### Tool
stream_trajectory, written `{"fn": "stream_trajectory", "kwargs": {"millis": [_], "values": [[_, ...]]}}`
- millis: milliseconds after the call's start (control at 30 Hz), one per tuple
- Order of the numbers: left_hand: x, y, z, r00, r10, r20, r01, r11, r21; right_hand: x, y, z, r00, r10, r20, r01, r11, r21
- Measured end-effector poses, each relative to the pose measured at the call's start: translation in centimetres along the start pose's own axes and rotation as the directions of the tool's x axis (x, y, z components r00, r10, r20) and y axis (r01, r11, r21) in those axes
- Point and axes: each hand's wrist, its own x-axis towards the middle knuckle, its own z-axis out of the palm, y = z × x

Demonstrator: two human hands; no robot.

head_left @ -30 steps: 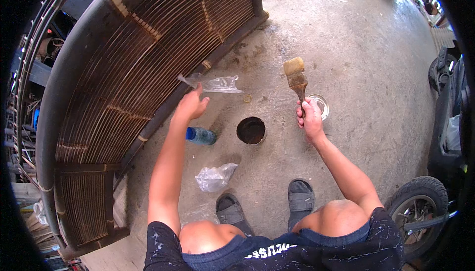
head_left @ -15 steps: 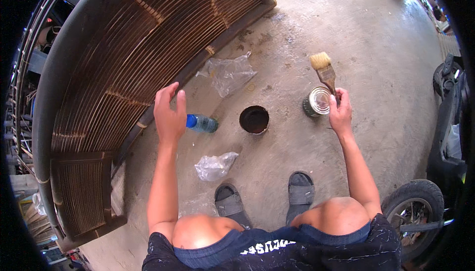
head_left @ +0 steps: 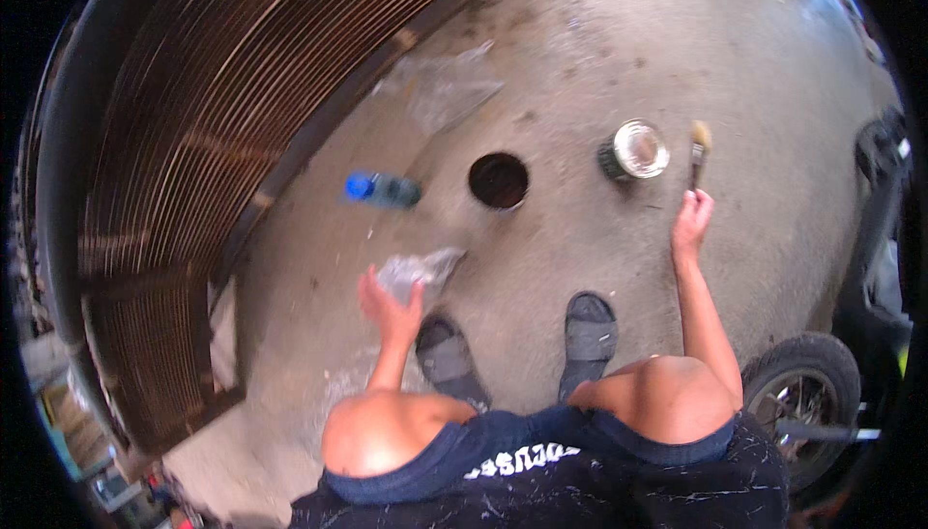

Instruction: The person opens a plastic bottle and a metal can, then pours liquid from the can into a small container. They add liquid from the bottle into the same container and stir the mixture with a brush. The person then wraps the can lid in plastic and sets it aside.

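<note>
Between the fingers of my right hand (head_left: 690,223) is the handle of a paintbrush (head_left: 700,147), its pale bristles pointing up and away from me. Left of the brush stands a closed metal can (head_left: 633,150) with a shiny lid. My left hand (head_left: 391,307) is empty, fingers apart, close to a crumpled clear plastic bag (head_left: 425,270) on the floor; motion blurs it a little. A round container with dark contents (head_left: 499,181) stands in the middle. To its left lies a bottle with a blue cap (head_left: 384,189).
A large slatted bamboo bench (head_left: 232,94) takes up the left side. Another clear plastic sheet (head_left: 445,89) lies on the concrete floor near it. A motorbike wheel (head_left: 804,399) stands at the lower right. My sandalled feet are just in front of me.
My left hand has pulled back toward me from beside the bottle to near the crumpled bag. My right hand has moved right with the paintbrush, away from the can. The view has shifted slightly.
</note>
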Motion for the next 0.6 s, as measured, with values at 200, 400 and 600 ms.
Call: {"fn": "stream_trajectory", "kwargs": {"millis": [200, 400, 600], "values": [[0.1, -1.6, -0.5, 0.981, -0.16, 0.114, 0.174, 0.976, -0.133, -8.3, -2.6, 0.9, 0.838, -0.448, 0.311, 0.442, 0.892, 0.094], [1.6, -2.3, 0.2, 0.993, -0.046, 0.106, 0.086, 0.905, -0.417, -13.2, -4.4, 3.9, 0.748, -0.357, 0.56, 0.401, 0.915, 0.048], [1.5, 0.7, -0.5, 0.999, -0.021, 0.024, 0.032, 0.651, -0.758, -13.5, -3.8, 3.9, 0.647, -0.521, 0.557, 0.594, 0.802, 0.061]]}}
